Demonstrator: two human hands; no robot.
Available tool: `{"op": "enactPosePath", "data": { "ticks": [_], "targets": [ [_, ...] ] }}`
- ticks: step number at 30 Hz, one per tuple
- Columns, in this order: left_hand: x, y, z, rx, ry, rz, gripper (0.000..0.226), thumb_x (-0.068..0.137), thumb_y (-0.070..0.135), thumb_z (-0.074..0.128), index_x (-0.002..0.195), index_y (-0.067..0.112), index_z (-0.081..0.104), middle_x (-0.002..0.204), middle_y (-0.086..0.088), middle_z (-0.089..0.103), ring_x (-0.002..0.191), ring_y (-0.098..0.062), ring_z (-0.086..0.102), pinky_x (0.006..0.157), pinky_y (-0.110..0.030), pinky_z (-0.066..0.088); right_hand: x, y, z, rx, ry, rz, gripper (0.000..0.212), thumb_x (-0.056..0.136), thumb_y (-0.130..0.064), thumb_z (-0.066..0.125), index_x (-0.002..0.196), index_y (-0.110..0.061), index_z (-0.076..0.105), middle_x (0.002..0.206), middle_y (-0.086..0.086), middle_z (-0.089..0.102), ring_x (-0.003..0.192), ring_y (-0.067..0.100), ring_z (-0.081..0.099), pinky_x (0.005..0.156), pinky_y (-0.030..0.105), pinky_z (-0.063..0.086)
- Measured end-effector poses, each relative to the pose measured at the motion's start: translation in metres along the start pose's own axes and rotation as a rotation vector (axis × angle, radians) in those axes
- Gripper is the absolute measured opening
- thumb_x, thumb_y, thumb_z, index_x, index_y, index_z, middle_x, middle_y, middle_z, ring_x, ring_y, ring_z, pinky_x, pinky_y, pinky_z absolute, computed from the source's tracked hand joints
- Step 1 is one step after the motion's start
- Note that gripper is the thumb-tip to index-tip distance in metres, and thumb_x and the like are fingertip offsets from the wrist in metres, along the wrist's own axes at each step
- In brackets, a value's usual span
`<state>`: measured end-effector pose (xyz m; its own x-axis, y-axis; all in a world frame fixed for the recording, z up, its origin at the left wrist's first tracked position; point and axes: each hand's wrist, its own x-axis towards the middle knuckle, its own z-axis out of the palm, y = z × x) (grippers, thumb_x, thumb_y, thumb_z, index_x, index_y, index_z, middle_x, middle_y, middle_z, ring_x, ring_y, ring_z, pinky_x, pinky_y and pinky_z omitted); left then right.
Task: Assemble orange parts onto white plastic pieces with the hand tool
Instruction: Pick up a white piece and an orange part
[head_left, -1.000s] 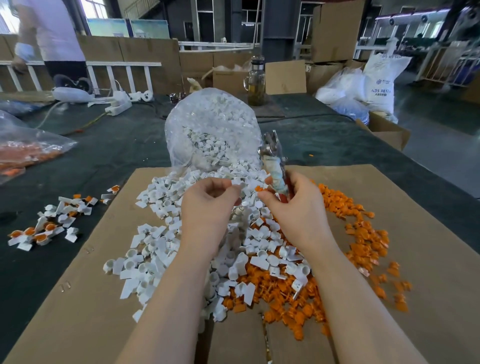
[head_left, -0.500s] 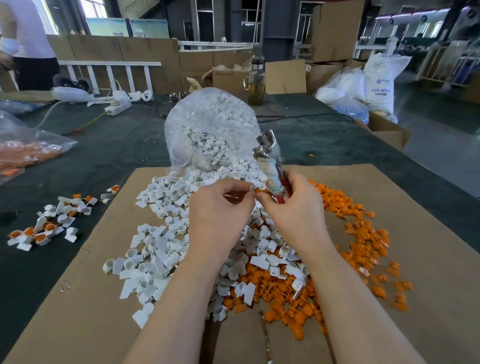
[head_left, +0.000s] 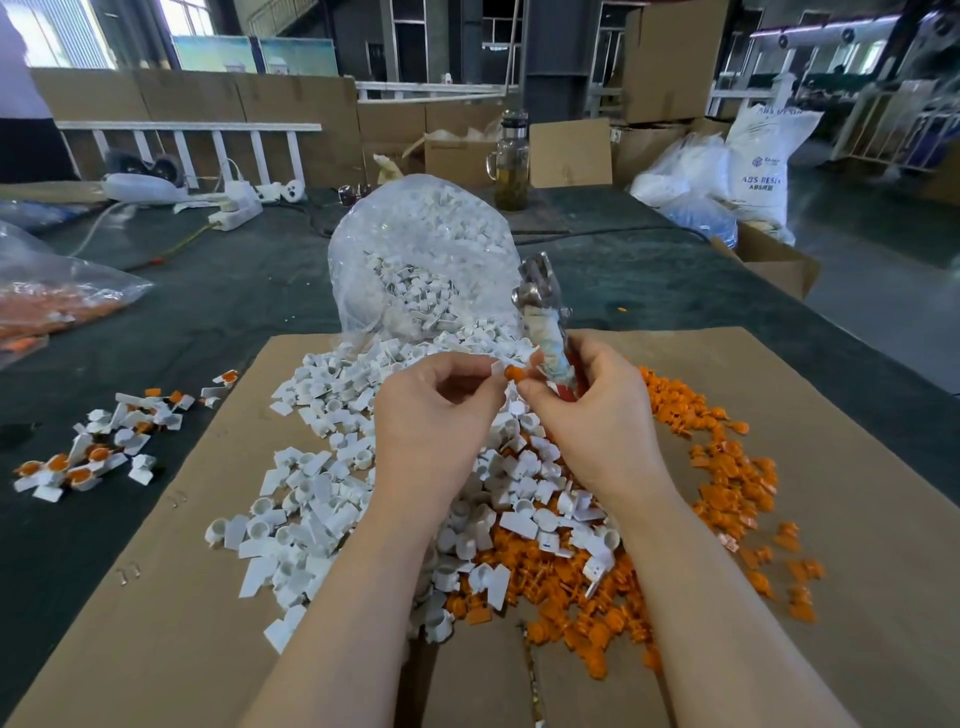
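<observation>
Hundreds of loose white pieces (head_left: 332, 467) and orange parts (head_left: 727, 467) heaped on cardboard sheet (head_left: 156, 597), unassembled. Barely a dozen finished units (head_left: 83, 452) at far left on table. Left hand (head_left: 436, 415) pinching white piece (head_left: 497, 370); right hand (head_left: 597, 410) pinching orange part (head_left: 514, 373), gripping hand tool (head_left: 545, 322) too. "ABS RESIN" legible on sack (head_left: 763, 161).

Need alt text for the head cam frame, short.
Two bare hands meet over a cardboard sheet: the left hand pinches a white piece against an orange part held by the right hand, which also grips the hand tool. Loose white pieces and orange parts lie heaped below.
</observation>
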<state>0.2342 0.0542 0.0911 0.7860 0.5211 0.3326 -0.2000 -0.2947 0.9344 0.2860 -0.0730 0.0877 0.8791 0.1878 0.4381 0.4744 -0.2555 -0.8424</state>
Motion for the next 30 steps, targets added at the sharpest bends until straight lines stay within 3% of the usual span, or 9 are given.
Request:
{"op": "enactPosePath", "data": {
  "ticks": [3,10,20,26,30],
  "targets": [
    [-0.001,0.0011,0.001,-0.025,-0.004,-0.016,0.018,0.082,0.019,0.079,0.075,0.033,0.071,0.07,0.014,0.073,0.068,-0.003,0.071,0.063,-0.014,0.056,-0.0001,-0.002,0.0001,0.034,0.015,-0.006,0.034,0.082,-0.016,0.076,0.092,-0.042,0.056,0.088,-0.018,0.068,0.085,-0.005,0.064,0.072,0.015,0.052],
    [-0.0004,0.0005,0.003,-0.025,0.027,-0.06,0.015,0.078,0.022,0.083,0.075,0.03,0.071,0.071,0.012,0.073,0.069,-0.007,0.071,0.065,-0.02,0.058,-0.0007,-0.0038,0.0013,0.041,0.01,-0.017,0.034,0.082,-0.017,0.076,0.093,-0.042,0.055,0.088,-0.018,0.067,0.085,-0.006,0.064,0.07,0.012,0.051],
    [0.0007,-0.0007,0.0029,-0.009,0.036,-0.071,0.015,0.079,0.021,0.083,0.075,0.028,0.07,0.07,0.006,0.074,0.069,-0.014,0.072,0.074,-0.04,0.062,-0.0025,-0.004,0.0019,-0.07,0.026,-0.069,0.026,0.082,-0.02,0.076,0.098,-0.031,0.058,0.085,-0.019,0.063,0.083,-0.001,0.062,0.066,0.01,0.046],
    [0.0011,-0.0018,0.0017,0.007,0.034,-0.081,0.014,0.08,0.021,0.082,0.075,0.027,0.07,0.069,0.01,0.073,0.067,-0.011,0.072,0.072,-0.038,0.062,-0.0035,-0.0053,0.0022,-0.108,0.027,-0.097,0.027,0.082,-0.02,0.076,0.099,-0.03,0.058,0.087,-0.016,0.065,0.084,0.002,0.064,0.071,0.024,0.054],
    [0.0006,-0.0027,0.0017,0.007,0.026,-0.084,0.013,0.083,0.019,0.08,0.076,0.025,0.069,0.069,0.007,0.073,0.068,-0.015,0.072,0.073,-0.039,0.061,-0.0019,-0.0034,0.0012,-0.074,-0.011,-0.078,0.024,0.084,-0.023,0.075,0.102,-0.029,0.059,0.088,-0.016,0.065,0.084,-0.001,0.063,0.067,0.014,0.05]
  ]
}}
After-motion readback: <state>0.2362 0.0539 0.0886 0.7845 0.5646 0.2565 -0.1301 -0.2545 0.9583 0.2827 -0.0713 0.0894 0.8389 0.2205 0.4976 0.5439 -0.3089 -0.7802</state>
